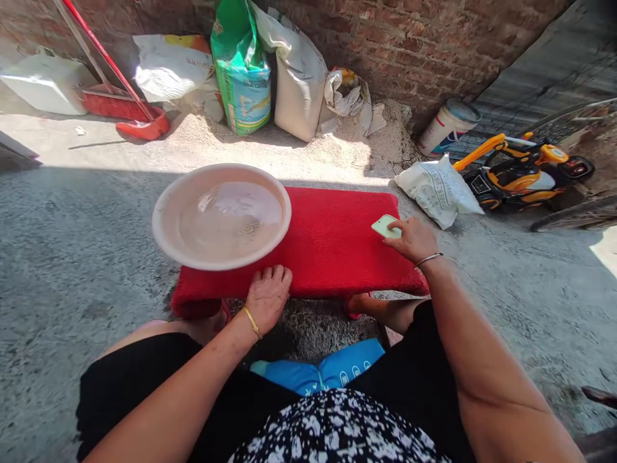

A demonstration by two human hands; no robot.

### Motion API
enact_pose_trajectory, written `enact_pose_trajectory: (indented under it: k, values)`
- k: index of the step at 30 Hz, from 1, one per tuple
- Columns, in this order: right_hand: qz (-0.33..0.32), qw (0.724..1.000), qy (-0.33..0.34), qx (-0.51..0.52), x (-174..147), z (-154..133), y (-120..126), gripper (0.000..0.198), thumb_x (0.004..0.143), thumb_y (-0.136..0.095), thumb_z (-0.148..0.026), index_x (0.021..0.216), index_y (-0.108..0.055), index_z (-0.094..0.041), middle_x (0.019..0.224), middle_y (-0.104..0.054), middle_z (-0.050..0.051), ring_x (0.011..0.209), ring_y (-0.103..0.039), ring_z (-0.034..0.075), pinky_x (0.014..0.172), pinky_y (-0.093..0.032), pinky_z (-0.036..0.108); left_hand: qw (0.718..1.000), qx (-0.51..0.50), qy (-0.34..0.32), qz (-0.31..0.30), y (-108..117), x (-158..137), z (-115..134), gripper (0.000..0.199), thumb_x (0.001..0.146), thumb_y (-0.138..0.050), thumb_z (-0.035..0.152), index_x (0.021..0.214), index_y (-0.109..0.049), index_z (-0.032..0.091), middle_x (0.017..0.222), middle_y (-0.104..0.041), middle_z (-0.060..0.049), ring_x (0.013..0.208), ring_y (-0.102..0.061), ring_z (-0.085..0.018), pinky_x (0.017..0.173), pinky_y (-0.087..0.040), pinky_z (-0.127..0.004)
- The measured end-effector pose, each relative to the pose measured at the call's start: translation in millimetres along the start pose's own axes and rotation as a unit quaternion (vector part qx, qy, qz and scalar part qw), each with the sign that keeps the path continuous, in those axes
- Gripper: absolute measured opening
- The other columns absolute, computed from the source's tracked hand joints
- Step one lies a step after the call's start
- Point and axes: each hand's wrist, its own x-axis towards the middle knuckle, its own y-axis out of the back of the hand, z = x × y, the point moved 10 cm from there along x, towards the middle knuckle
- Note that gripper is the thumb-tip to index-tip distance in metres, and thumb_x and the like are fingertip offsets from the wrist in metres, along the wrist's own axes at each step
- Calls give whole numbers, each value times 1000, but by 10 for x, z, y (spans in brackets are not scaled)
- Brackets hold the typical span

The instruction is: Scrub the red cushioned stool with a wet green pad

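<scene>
A red fuzzy cloth (337,235) covers a low bench in front of me. At its left end stands a wide pale pink basin (161,222) with water in it. My left hand (270,296) is at the bench's near edge, just below the basin, fingers together and curled on the red cloth; its thumb is hidden. Over the bench's right end, my right hand (415,239) pinches a thin pale green rectangular piece (384,225) with rounded corners and a small hole. Whether that piece touches the cloth, I cannot tell.
Between my legs lies a blue printed item (328,370). A white sack (441,190) and an orange toy excavator (525,170) are at the right. Along the brick wall stand a bucket (447,125), a green bag (243,77), a white sack (299,83) and a red dustpan (144,127).
</scene>
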Motion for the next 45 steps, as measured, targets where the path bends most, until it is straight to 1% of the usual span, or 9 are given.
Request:
enact_pose_trajectory:
  k: [8,11,16,19,28,30,36,38,45]
  values:
    - [-65,953,274,116,-549,-2136,-116,36,77,-65,-42,112,-64,-31,102,-58,5,93,-54,21,79,-36,30,1000,-7,2,6,-8,-24,-44,40,81,-62,26,119,-53,18,109,-55,-11,99,-51,-24,82,-40,-37]
    - [-77,956,263,100,-574,-2021,-223,37,77,-65,-39,113,-64,-31,104,-58,6,95,-55,21,79,-37,30,1000,-6,2,8,6,-31,-47,41,82,-60,25,122,-52,17,110,-56,-11,99,-52,-25,82,-41,-38]
    - [-66,991,111,18,-570,-803,-272,37,77,-63,-40,112,-65,-28,100,-59,8,86,-57,22,74,-39,31,999,-43,13,-1,-10,-91,-103,42,87,-51,20,129,-48,21,120,-55,-12,106,-52,-25,87,-41,-40]
    - [-26,997,70,-5,-658,-478,-129,35,77,-63,-41,109,-66,-27,98,-59,9,85,-58,24,74,-40,33,998,-48,27,-4,-22,-170,-189,47,86,-51,21,133,-45,22,124,-54,-12,107,-52,-26,87,-42,-40]
    - [-86,948,282,119,-1002,-2165,-206,34,77,-66,-41,109,-65,-29,101,-59,5,94,-54,20,81,-37,29,997,-12,77,-28,8,-261,-455,36,87,-48,19,123,-55,18,119,-56,-14,100,-54,-26,78,-42,-37]
    - [-97,948,285,102,-1009,-2151,-244,35,77,-66,-40,110,-64,-29,102,-59,5,93,-54,20,80,-36,29,997,-22,74,-26,26,-254,-478,36,86,-49,19,122,-55,19,117,-56,-13,101,-54,-26,78,-42,-37]
    - [-106,977,180,-37,-890,-1142,-144,34,76,-65,-39,109,-66,-29,96,-60,8,87,-57,23,71,-36,31,994,-30,105,-21,79,-318,-636,33,86,-50,20,118,-57,16,111,-58,-14,103,-53,-28,78,-42,-37]
    - [-81,981,172,-47,-884,-1079,-33,33,77,-64,-40,107,-66,-29,97,-60,8,87,-57,24,72,-36,31,991,-33,125,-25,90,-346,-698,30,85,-50,19,113,-58,14,109,-59,-15,102,-54,-28,78,-42,-38]
    - [-90,942,316,73,-1102,-2468,-96,33,80,-62,-41,111,-63,-30,101,-57,6,92,-52,20,79,-34,30,984,-36,155,-77,36,-348,-802,29,86,-48,19,112,-57,13,108,-60,-17,93,-60,-28,73,-45,-39]
